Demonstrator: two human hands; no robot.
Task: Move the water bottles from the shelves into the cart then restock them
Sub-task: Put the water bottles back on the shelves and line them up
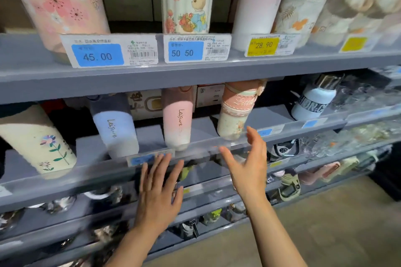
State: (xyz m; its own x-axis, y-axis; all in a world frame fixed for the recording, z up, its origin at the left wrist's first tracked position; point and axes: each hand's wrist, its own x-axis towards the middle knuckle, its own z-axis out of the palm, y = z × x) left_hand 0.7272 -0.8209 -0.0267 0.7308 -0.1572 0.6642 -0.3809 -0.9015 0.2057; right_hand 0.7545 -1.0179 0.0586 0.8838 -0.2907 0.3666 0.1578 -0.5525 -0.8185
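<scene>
- Closest to us are our two bare arms, reaching up toward the shelves.
- Our left hand is flat, with its fingers straight and spread. It holds nothing. We think it waits there to help.
- Our right hand is turned on its side, thumb up, fingers wide apart. It holds nothing too. We think it is shaped like that to wrap round a bottle.
- Just past our hands is the clear front rail of the middle shelf. It likely stops the bottles from sliding off.
- Behind the rail the bottles stand in a row: a cream flower bottle far left, a blue Leisure bottle, a pink Leisure bottle and a peach and cream bottle. Our right hand is nearest the peach and cream one, not touching it.
- Further right is a pale blue bottle with a shiny cap.
- Higher and further back, the top shelf has a pink flower bottle, a bunny cup and a plain pink bottle, each above its price tag so buyers can see what it costs.
- We cannot see the cart. The bottles we see are all on the shelves, so it looks like lots of moving is left.
</scene>
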